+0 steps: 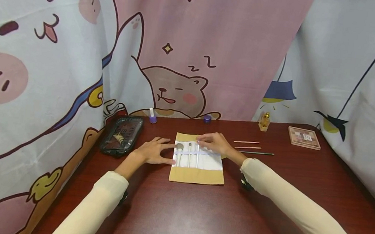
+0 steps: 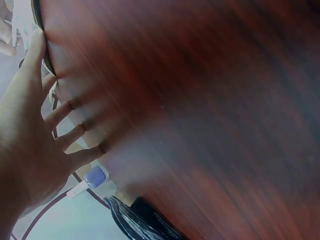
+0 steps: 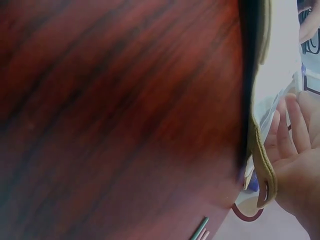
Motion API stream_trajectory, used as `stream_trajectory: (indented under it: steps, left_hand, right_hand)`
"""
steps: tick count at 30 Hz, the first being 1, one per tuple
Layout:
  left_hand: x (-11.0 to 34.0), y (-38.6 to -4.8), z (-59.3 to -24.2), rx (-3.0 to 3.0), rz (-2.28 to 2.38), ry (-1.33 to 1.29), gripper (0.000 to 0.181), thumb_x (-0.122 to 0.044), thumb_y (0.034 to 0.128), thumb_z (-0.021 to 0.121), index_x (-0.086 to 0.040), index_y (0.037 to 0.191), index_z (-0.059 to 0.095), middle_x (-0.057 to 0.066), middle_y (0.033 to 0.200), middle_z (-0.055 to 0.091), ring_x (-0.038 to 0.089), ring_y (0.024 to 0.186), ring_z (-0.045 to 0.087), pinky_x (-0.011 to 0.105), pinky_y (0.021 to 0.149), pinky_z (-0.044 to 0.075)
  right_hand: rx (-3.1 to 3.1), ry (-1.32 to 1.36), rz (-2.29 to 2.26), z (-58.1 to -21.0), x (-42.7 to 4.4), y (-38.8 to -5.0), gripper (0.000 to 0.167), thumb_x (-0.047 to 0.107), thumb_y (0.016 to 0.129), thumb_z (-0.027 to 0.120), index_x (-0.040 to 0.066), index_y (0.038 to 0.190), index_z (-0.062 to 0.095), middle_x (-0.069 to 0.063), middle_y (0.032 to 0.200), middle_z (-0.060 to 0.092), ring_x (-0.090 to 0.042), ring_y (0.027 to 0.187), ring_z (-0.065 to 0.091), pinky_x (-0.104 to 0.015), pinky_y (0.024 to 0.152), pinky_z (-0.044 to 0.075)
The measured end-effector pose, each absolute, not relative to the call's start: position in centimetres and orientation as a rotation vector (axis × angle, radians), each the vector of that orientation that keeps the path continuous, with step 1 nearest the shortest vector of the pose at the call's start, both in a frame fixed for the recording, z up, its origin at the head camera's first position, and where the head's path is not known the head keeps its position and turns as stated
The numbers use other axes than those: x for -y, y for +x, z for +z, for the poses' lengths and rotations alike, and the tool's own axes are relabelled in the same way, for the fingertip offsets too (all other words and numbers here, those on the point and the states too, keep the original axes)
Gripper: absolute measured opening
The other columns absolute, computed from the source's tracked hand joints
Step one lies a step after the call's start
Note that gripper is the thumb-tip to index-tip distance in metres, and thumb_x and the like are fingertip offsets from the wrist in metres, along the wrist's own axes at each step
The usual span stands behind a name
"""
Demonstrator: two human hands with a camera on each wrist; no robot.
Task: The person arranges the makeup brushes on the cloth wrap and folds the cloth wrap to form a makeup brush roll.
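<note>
A yellow brush case lies unfolded on the table, its white inside facing up. Three brushes stand in it under a pale strap: a wide-headed one, a small-headed one and a slim white one. The left hand rests at the case's left edge with thumb and fingers spread; its straight fingers also show in the left wrist view. With its fingertips the right hand pinches the top of the slim white brush. In the right wrist view this hand is partly behind the case's edge.
Two pink sticks and a green one lie right of the case. Farther right are a perfume bottle and a palette. A black clear-topped pouch, a purple-and-white bottle and a purple jar are left and behind.
</note>
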State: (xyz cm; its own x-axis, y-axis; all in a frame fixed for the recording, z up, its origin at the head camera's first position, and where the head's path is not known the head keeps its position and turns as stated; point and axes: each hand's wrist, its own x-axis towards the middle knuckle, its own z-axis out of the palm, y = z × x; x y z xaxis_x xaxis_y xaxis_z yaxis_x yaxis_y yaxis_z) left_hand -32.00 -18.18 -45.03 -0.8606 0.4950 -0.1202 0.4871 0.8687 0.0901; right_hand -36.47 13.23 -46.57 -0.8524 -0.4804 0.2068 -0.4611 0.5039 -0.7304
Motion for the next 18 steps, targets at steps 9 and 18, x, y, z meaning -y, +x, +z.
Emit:
stream_trajectory:
  steps: [9, 18]
  left_hand:
    - [18.2, -32.0, -45.1, -2.901, 0.091, 0.768, 0.085, -0.083, 0.085, 0.058, -0.04, 0.157, 0.046, 0.003, 0.166, 0.036, 0.035, 0.153, 0.03, 0.067, 0.107, 0.04]
    - [18.2, -31.9, -45.0, -2.897, 0.096, 0.765, 0.085, -0.083, 0.0848, 0.058, -0.04, 0.157, 0.046, 0.003, 0.166, 0.036, 0.035, 0.153, 0.029, 0.067, 0.107, 0.04]
  right_hand:
    - [-2.765, -0.947, -1.205, -46.7, -13.0, -35.7, 0.022, 0.015, 0.097, 0.076, 0.008, 0.117, 0.08, -0.007, 0.114, 0.077, -0.018, 0.105, 0.074, -0.033, 0.083, 0.057]
    - [-2.659, -1.004, -1.314, -47.5, -12.8, -35.2, 0.02, 0.008, 0.096, 0.075, 0.003, 0.115, 0.08, -0.01, 0.113, 0.077, -0.02, 0.105, 0.074, -0.031, 0.085, 0.059]
